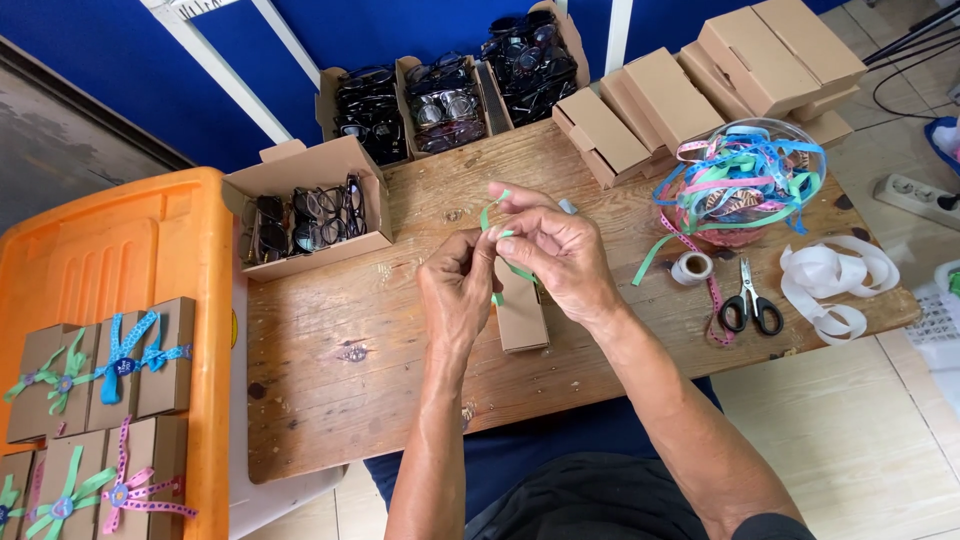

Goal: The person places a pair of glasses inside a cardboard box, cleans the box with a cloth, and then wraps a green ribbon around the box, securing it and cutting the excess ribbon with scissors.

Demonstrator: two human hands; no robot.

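Left hand (458,290): pinching the green ribbon (492,212) between thumb and fingertips, just above the box (521,318).
Right hand (555,250): fingers pressed together on the same ribbon, working it opposite the left.
Box: small brown cardboard, lying on the wooden table (390,380) under both hands, ribbon trailing onto it.
Handling: ribbon looks thin, limp and light, likely slippery; best pinched near its ends. Box seems light, crushable; hold by its edges.
Nearby: scissors (748,303), tape roll (692,267), ribbon bowl (745,180).
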